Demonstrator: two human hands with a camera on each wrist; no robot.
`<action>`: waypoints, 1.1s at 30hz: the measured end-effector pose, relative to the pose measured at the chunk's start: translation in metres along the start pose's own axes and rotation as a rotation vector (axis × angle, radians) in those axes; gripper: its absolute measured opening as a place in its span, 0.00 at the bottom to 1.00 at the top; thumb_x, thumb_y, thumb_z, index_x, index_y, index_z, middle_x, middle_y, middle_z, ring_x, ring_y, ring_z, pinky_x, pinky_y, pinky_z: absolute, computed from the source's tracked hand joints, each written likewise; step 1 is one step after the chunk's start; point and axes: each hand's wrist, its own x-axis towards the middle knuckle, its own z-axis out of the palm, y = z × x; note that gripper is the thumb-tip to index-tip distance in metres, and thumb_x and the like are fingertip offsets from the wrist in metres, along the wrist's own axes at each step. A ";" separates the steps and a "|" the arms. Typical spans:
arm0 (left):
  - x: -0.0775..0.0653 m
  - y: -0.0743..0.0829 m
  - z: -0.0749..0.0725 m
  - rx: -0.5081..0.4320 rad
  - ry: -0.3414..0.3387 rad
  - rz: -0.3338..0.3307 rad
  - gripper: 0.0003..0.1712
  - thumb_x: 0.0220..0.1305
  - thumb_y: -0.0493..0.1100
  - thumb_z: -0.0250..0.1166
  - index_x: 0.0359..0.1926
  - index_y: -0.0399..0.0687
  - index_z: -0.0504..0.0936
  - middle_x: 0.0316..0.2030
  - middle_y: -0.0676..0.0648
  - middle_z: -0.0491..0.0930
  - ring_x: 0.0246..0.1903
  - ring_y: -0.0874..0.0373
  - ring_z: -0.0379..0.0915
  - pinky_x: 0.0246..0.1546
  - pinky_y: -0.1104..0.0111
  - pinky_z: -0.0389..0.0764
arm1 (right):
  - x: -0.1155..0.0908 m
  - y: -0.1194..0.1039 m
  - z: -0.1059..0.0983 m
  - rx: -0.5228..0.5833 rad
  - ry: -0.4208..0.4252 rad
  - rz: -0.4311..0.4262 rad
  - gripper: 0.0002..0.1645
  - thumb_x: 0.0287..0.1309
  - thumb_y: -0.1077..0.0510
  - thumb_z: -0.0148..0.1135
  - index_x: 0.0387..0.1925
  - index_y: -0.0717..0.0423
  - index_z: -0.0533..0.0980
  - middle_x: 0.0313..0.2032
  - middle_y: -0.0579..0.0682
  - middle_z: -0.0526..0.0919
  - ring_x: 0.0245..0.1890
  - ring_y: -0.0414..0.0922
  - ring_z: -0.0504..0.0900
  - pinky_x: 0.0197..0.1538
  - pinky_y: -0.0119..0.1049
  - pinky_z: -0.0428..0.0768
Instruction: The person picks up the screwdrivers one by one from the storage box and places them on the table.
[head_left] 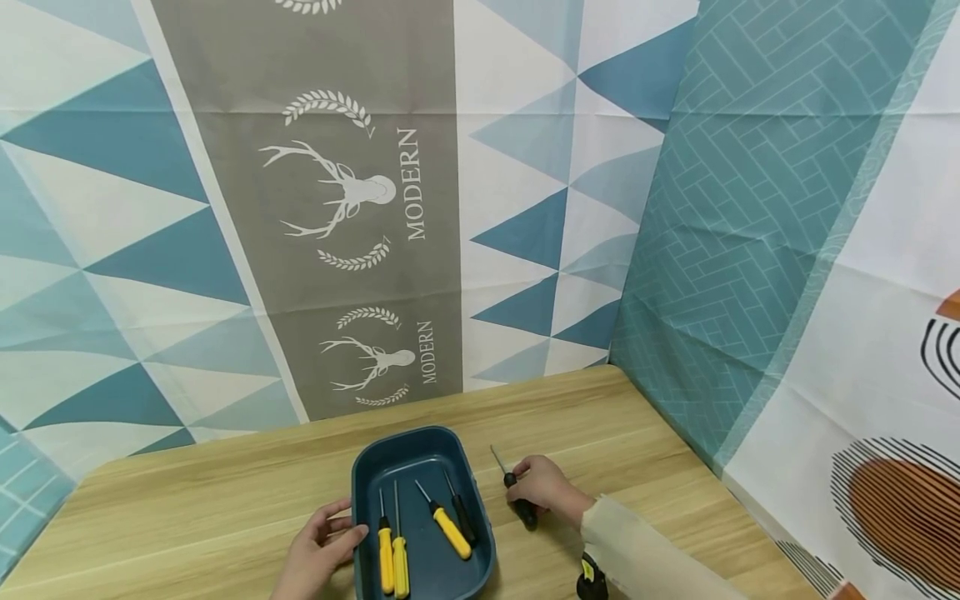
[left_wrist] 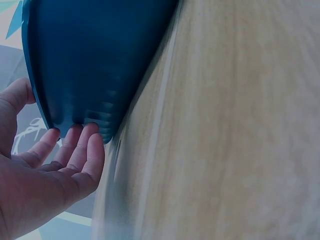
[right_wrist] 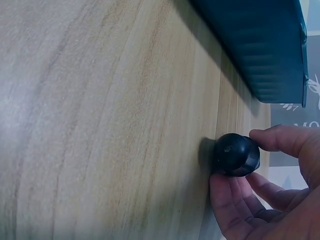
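Observation:
My left hand (head_left: 324,546) grips the left side of a dark blue tray (head_left: 362,467), thumb over the rim and fingertips against the outer wall (left_wrist: 95,65). Inside the tray lie two yellow-handled screwdrivers (head_left: 386,557) (head_left: 401,567) side by side at the left. Another yellow-handled screwdriver (head_left: 452,533) and a black-handled screwdriver (head_left: 463,521) lie at the right. To the right of the tray, my right hand (head_left: 543,485) pinches the black handle of a screwdriver (head_left: 527,515) between thumb and fingers. Its shaft points away toward the back. The right wrist view shows the handle's rounded end (right_wrist: 235,154) close to the table.
The wood-grain table (head_left: 225,500) meets a patterned cloth wall (head_left: 510,250) at the back and another cloth (head_left: 750,208) on the right. A black object with a yellow label (head_left: 591,577) sits by the right forearm, partly cut off by the frame.

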 end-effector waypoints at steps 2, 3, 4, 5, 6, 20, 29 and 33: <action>0.000 0.000 -0.001 0.003 0.001 -0.002 0.34 0.58 0.44 0.65 0.62 0.36 0.65 0.46 0.36 0.78 0.38 0.54 0.78 0.37 0.61 0.83 | 0.001 0.000 0.000 -0.006 0.003 -0.001 0.21 0.45 0.61 0.68 0.43 0.64 0.74 0.38 0.60 0.78 0.26 0.46 0.78 0.22 0.37 0.77; 0.000 0.000 -0.001 0.004 0.001 -0.003 0.34 0.58 0.44 0.65 0.62 0.36 0.65 0.46 0.36 0.78 0.38 0.54 0.78 0.37 0.61 0.83 | 0.001 0.000 0.000 -0.008 0.003 -0.001 0.21 0.45 0.61 0.68 0.43 0.64 0.74 0.38 0.60 0.78 0.27 0.46 0.78 0.22 0.37 0.77; 0.001 -0.001 -0.001 0.006 0.001 -0.004 0.34 0.58 0.44 0.66 0.62 0.36 0.65 0.46 0.36 0.78 0.38 0.55 0.78 0.37 0.61 0.83 | 0.002 0.001 0.000 -0.009 0.003 0.000 0.21 0.45 0.61 0.68 0.43 0.64 0.74 0.38 0.60 0.78 0.27 0.46 0.78 0.22 0.37 0.77; 0.001 -0.001 -0.002 0.006 -0.001 -0.002 0.35 0.58 0.45 0.65 0.62 0.36 0.65 0.46 0.36 0.78 0.38 0.54 0.78 0.37 0.60 0.83 | 0.003 0.001 0.001 -0.011 0.004 0.000 0.21 0.45 0.61 0.68 0.43 0.64 0.75 0.38 0.60 0.78 0.27 0.46 0.78 0.22 0.37 0.77; 0.000 -0.001 -0.002 0.006 -0.003 0.000 0.35 0.58 0.45 0.65 0.62 0.35 0.64 0.46 0.36 0.78 0.38 0.54 0.78 0.37 0.60 0.83 | 0.003 0.002 0.001 -0.012 0.004 0.000 0.21 0.45 0.61 0.68 0.43 0.64 0.75 0.38 0.60 0.78 0.27 0.46 0.78 0.22 0.37 0.77; 0.001 -0.002 0.001 0.010 -0.007 0.011 0.36 0.57 0.47 0.66 0.62 0.36 0.65 0.47 0.36 0.78 0.39 0.54 0.78 0.37 0.61 0.83 | -0.002 0.003 -0.008 0.056 -0.009 0.005 0.19 0.49 0.62 0.66 0.44 0.64 0.75 0.32 0.54 0.79 0.21 0.42 0.72 0.22 0.36 0.77; 0.002 -0.003 -0.001 0.008 -0.002 0.003 0.35 0.57 0.47 0.66 0.62 0.37 0.66 0.46 0.37 0.78 0.39 0.55 0.78 0.36 0.61 0.83 | -0.002 0.001 -0.018 0.075 0.000 -0.009 0.19 0.49 0.61 0.67 0.44 0.63 0.76 0.33 0.54 0.77 0.29 0.45 0.75 0.28 0.37 0.79; 0.002 -0.004 -0.001 0.012 -0.002 0.004 0.35 0.57 0.46 0.66 0.62 0.37 0.65 0.47 0.37 0.78 0.39 0.54 0.78 0.37 0.61 0.83 | -0.005 -0.001 -0.023 0.093 -0.007 -0.008 0.20 0.49 0.60 0.67 0.45 0.63 0.76 0.34 0.55 0.78 0.31 0.47 0.78 0.30 0.38 0.79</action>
